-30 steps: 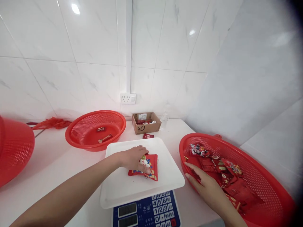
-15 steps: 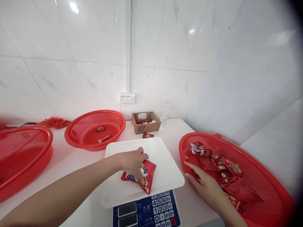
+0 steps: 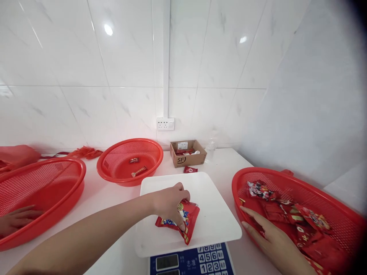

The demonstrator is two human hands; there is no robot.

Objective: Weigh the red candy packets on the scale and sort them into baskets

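My left hand (image 3: 172,204) is over the white tray (image 3: 220,229) of a scale, fingers and thumb closed on a red snack packet (image 3: 190,214) with blue and gold print. A second printed part, perhaps another packet, shows under the palm. At the right, my right hand (image 3: 265,233) lies over the near-left rim of a red plastic basket (image 3: 236,183). Its thumb and forefinger are apart, and the other fingers are partly hidden. Inside that basket are several red wrapped packets (image 3: 315,219). The scale's blue keypad (image 3: 210,258) shows below the tray.
Another person's hand (image 3: 20,219) reaches into the left red basket (image 3: 82,170). A round red basket (image 3: 100,168) behind the tray holds two small packets. Near the wall stand a cardboard box (image 3: 190,159), a small red packet (image 3: 190,169) and a clear plastic container (image 3: 211,143).
The view has shifted, so everything appears farther right and slightly lower. Another person's hand has come into view in the left basket. My hands keep nearly the same places on packet and basket.
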